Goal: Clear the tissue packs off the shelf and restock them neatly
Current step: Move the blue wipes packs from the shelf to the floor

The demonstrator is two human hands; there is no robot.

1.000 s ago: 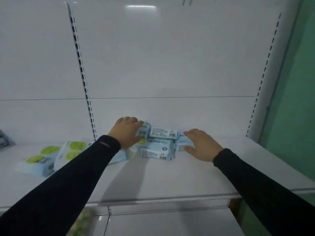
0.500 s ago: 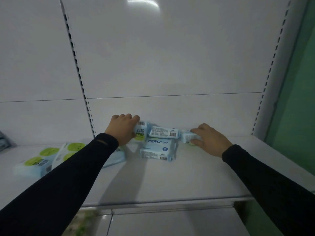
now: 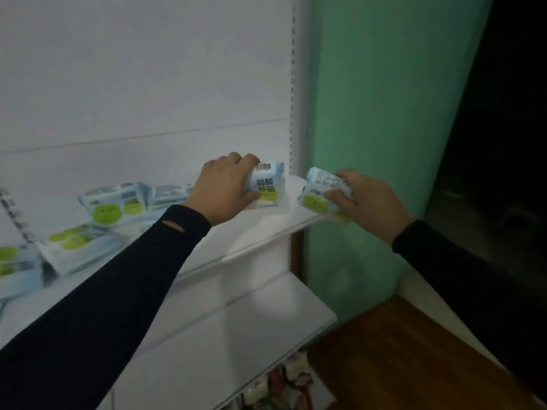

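My left hand (image 3: 222, 189) grips a light-blue tissue pack (image 3: 268, 186) with black lettering and a barcode, standing at the right end of the white shelf (image 3: 266, 229). Past the shelf's right edge, my right hand (image 3: 365, 199) holds a second blue pack with a green dot (image 3: 316, 199) in the air. More blue-and-green packs (image 3: 112, 202) lie loosely further left on the shelf, and another group of packs (image 3: 71, 247) sits at the far left, blurred.
A green wall (image 3: 384, 113) rises just right of the shelving upright (image 3: 293, 84). A lower white shelf (image 3: 236, 335) juts out below, with goods (image 3: 284, 386) under it. Brown floor (image 3: 399, 365) lies to the lower right.
The view has swung right. Both hands have carried packs from the middle pile to the shelf's right end; my right hand now holds its pack beyond the edge.
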